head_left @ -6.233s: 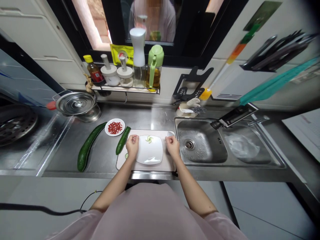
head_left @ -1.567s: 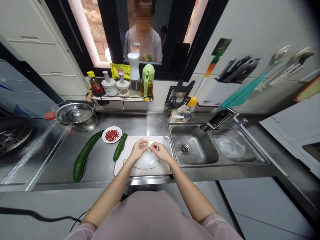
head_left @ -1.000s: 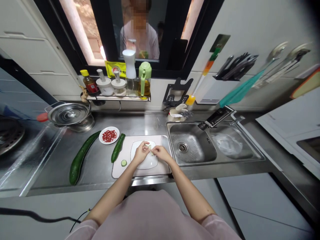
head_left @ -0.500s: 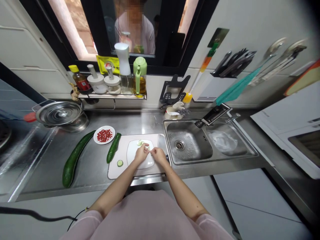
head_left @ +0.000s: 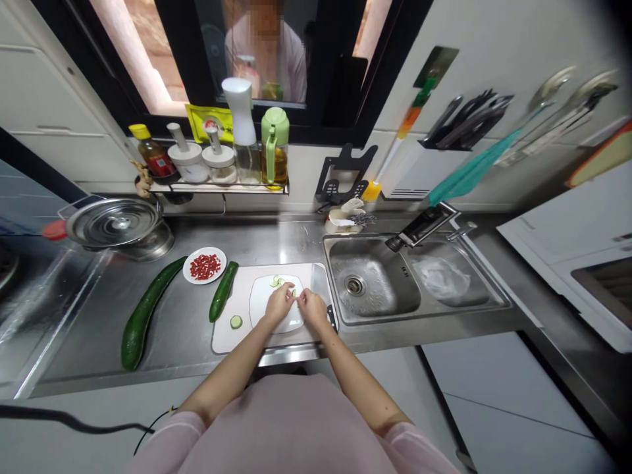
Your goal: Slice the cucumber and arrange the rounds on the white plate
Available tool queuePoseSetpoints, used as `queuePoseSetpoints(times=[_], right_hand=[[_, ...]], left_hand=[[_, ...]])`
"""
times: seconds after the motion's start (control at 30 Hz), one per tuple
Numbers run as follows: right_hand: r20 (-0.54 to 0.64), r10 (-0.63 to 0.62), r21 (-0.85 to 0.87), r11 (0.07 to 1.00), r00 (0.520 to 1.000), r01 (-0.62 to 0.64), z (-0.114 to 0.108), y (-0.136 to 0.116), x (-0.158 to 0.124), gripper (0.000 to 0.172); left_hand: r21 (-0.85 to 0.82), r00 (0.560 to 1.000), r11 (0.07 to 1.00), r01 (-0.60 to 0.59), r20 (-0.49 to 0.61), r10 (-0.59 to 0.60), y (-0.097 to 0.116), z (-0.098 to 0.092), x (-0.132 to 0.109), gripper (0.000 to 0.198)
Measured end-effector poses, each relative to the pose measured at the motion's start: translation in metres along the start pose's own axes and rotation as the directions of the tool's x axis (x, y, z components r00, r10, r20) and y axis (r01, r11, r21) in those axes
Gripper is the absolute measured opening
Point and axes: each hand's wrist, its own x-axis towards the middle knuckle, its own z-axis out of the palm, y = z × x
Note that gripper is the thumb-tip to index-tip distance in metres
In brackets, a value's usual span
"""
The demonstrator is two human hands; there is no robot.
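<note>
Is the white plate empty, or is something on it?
Not empty: the plate holds a few cucumber slices near its far rim.

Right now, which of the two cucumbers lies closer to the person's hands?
The shorter cucumber, along the cutting board's left edge, is nearer the left hand. The long cucumber lies farther left on the counter.

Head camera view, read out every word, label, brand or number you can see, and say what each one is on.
No text here can be read.
Yellow packet behind the bottles: red printing, too blurred to read.
Sauce bottle with yellow cap: red label, too small to read.
White panel at far right: faint print, too small to read.
</note>
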Motion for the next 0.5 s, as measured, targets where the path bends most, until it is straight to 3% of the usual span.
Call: queuePoseSetpoints(times=[0.3, 0.5], right_hand=[[-0.047, -0.039, -0.011, 0.999, 0.998, 0.038, 0.003, 0.008, -0.009, 0.022], [-0.033, -0.165, -0.064, 0.985, 0.986, 0.163, 0.004, 0.009, -0.031, 0.031]], left_hand=[[0.065, 1.0, 0.998, -0.019, -0.009, 0.019, -0.003, 0.003, 0.004, 0.022], [0.053, 1.0, 0.999, 0.007, -0.001, -0.007, 0.0, 0.002, 0.002, 0.021]])
